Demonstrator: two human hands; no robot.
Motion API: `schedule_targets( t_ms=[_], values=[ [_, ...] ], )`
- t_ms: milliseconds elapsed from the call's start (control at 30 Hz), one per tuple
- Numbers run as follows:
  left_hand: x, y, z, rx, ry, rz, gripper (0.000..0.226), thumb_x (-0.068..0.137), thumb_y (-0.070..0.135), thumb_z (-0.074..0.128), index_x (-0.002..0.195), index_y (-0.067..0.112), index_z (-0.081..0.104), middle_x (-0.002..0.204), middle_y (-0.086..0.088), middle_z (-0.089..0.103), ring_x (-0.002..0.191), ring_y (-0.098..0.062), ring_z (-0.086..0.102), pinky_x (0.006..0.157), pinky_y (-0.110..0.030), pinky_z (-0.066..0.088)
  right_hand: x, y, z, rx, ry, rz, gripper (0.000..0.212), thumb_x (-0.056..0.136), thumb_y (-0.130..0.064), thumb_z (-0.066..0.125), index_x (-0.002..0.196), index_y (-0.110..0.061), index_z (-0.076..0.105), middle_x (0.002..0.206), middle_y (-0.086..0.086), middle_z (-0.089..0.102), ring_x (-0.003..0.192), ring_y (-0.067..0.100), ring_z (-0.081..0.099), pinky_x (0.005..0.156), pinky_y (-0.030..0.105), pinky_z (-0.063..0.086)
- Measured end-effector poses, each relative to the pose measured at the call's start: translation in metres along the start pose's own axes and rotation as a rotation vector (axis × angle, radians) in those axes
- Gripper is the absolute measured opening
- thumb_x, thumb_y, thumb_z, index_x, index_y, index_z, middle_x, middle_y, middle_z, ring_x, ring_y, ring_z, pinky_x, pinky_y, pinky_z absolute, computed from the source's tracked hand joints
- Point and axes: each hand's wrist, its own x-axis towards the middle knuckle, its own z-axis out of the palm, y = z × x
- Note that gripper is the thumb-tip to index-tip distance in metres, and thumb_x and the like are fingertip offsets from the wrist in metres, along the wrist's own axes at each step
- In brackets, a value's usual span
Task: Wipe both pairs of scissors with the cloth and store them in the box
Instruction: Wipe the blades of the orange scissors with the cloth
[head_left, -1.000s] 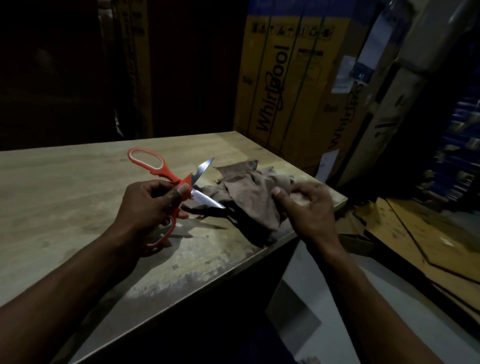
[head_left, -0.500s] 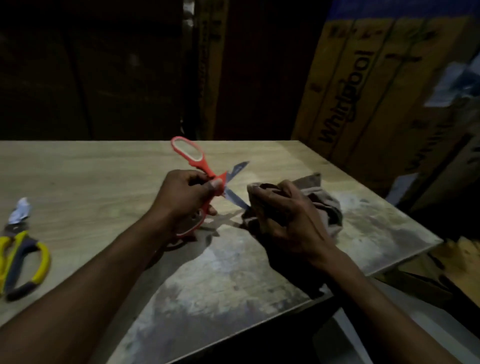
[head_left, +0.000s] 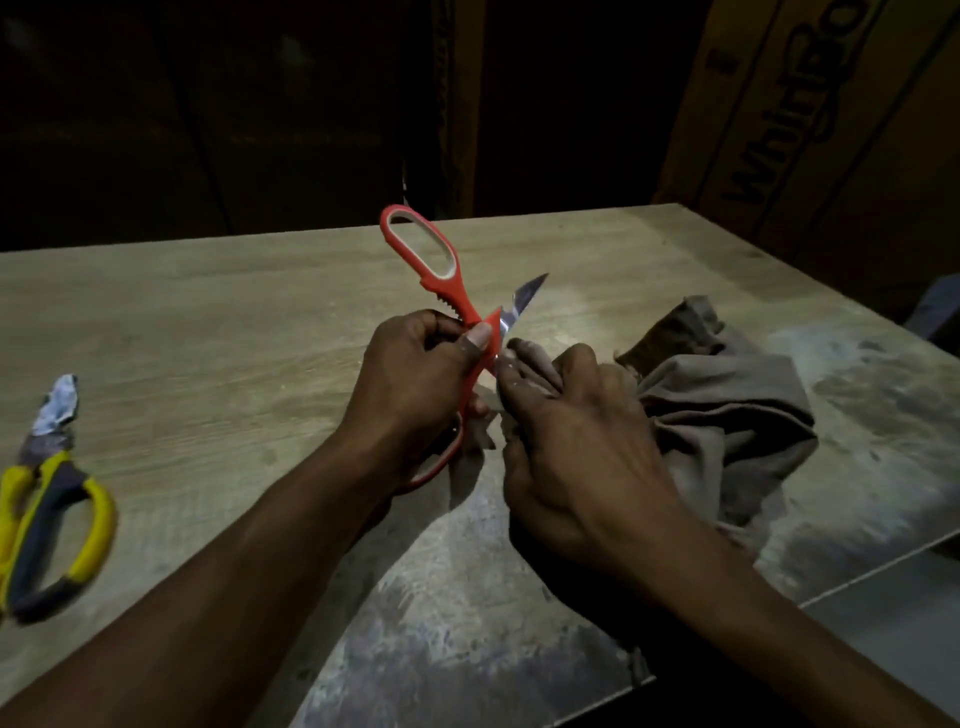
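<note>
The left hand (head_left: 415, 379) grips the open orange scissors (head_left: 457, 312); the right hand (head_left: 566, 441) pinches the brown cloth (head_left: 727, 415) around one blade. A slip could cut the fingers (head_left: 524, 358).

The right hand (head_left: 582, 441), which a second ago rested on the cloth (head_left: 727, 415) apart from the orange scissors (head_left: 457, 306), has gathered the cloth and closed on the lower blade; the yellow scissors (head_left: 52, 525) have come into view.
</note>
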Motion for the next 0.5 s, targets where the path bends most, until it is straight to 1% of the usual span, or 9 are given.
schedule_targets(
  t_ms=[33, 100, 200, 267, 300, 333, 367, 433, 500],
  values=[
    [0.001, 0.000, 0.000, -0.022, 0.008, -0.024, 0.027, 0.096, 0.034, 0.071, 0.089, 0.008, 0.074, 0.063, -0.001, 0.073, 0.048, -0.017, 0.063, 0.050, -0.030, 0.054, 0.001, -0.006, 0.002, 0.002, -0.007, 0.019, 0.070, 0.089, -0.043, 0.039, 0.157, -0.031, 0.031, 0.124, 0.006, 0.027, 0.110, 0.030, 0.031, 0.092, 0.047, 0.038],
    [0.002, -0.001, -0.001, -0.052, 0.023, -0.052, 0.025, 0.098, 0.031, 0.070, 0.090, 0.008, 0.074, 0.068, -0.006, 0.075, 0.048, -0.020, 0.062, 0.053, -0.035, 0.055, 0.000, -0.016, 0.006, 0.001, -0.002, 0.055, 0.075, 0.083, -0.044, 0.034, 0.157, -0.032, 0.028, 0.135, 0.005, 0.022, 0.117, 0.030, 0.026, 0.095, 0.048, 0.031],
    [0.003, -0.002, -0.002, -0.005, 0.033, -0.060, 0.025, 0.098, 0.032, 0.070, 0.087, 0.010, 0.074, 0.075, -0.013, 0.076, 0.052, -0.022, 0.064, 0.058, -0.038, 0.057, -0.007, -0.023, 0.010, 0.017, -0.024, 0.117, 0.076, 0.080, -0.045, 0.028, 0.156, -0.041, 0.026, 0.148, 0.005, 0.018, 0.128, 0.033, 0.023, 0.102, 0.051, 0.029],
    [0.004, -0.002, -0.002, 0.009, 0.039, -0.069, 0.026, 0.099, 0.031, 0.069, 0.085, 0.010, 0.075, 0.076, -0.014, 0.077, 0.054, -0.025, 0.067, 0.060, -0.039, 0.059, -0.009, -0.025, 0.012, 0.047, -0.072, 0.147, 0.076, 0.081, -0.047, 0.027, 0.156, -0.047, 0.022, 0.153, 0.005, 0.009, 0.133, 0.035, 0.016, 0.108, 0.055, 0.027],
    [0.004, -0.002, -0.002, 0.009, 0.034, -0.078, 0.025, 0.100, 0.030, 0.069, 0.086, 0.010, 0.076, 0.077, -0.014, 0.077, 0.057, -0.029, 0.069, 0.062, -0.042, 0.060, -0.008, -0.024, 0.012, 0.065, -0.079, 0.168, 0.077, 0.080, -0.050, 0.024, 0.157, -0.048, 0.019, 0.153, 0.004, 0.005, 0.134, 0.035, 0.013, 0.110, 0.055, 0.026],
    [0.004, -0.002, -0.002, 0.005, 0.026, -0.087, 0.024, 0.100, 0.029, 0.069, 0.087, 0.011, 0.076, 0.079, -0.014, 0.077, 0.061, -0.033, 0.070, 0.064, -0.044, 0.059, -0.004, -0.023, 0.011, 0.086, -0.070, 0.195, 0.078, 0.080, -0.051, 0.023, 0.158, -0.047, 0.017, 0.153, 0.004, 0.004, 0.135, 0.035, 0.011, 0.110, 0.055, 0.025],
    [0.003, -0.002, -0.001, 0.007, 0.014, -0.097, 0.023, 0.100, 0.029, 0.068, 0.088, 0.012, 0.077, 0.081, -0.011, 0.078, 0.065, -0.033, 0.071, 0.066, -0.045, 0.058, 0.000, -0.021, 0.009, 0.103, -0.050, 0.217, 0.079, 0.080, -0.050, 0.025, 0.159, -0.046, 0.015, 0.153, 0.004, 0.004, 0.135, 0.035, 0.012, 0.111, 0.055, 0.024],
    [0.001, -0.003, 0.001, 0.025, 0.003, -0.104, 0.021, 0.101, 0.029, 0.066, 0.090, 0.015, 0.077, 0.081, -0.007, 0.078, 0.067, -0.026, 0.070, 0.066, -0.041, 0.057, 0.005, -0.018, 0.008, 0.099, -0.034, 0.234, 0.081, 0.080, -0.045, 0.031, 0.160, -0.044, 0.014, 0.157, 0.005, 0.002, 0.139, 0.037, 0.010, 0.112, 0.056, 0.022],
    [0.000, -0.004, 0.004, 0.016, 0.018, -0.105, 0.024, 0.101, 0.031, 0.067, 0.089, 0.014, 0.077, 0.075, -0.008, 0.077, 0.059, -0.022, 0.068, 0.061, -0.036, 0.055, -0.001, -0.022, 0.008, 0.080, -0.074, 0.232, 0.085, 0.079, -0.044, 0.030, 0.161, -0.043, 0.009, 0.161, 0.007, -0.010, 0.144, 0.038, -0.003, 0.116, 0.059, 0.016]
  ],
)
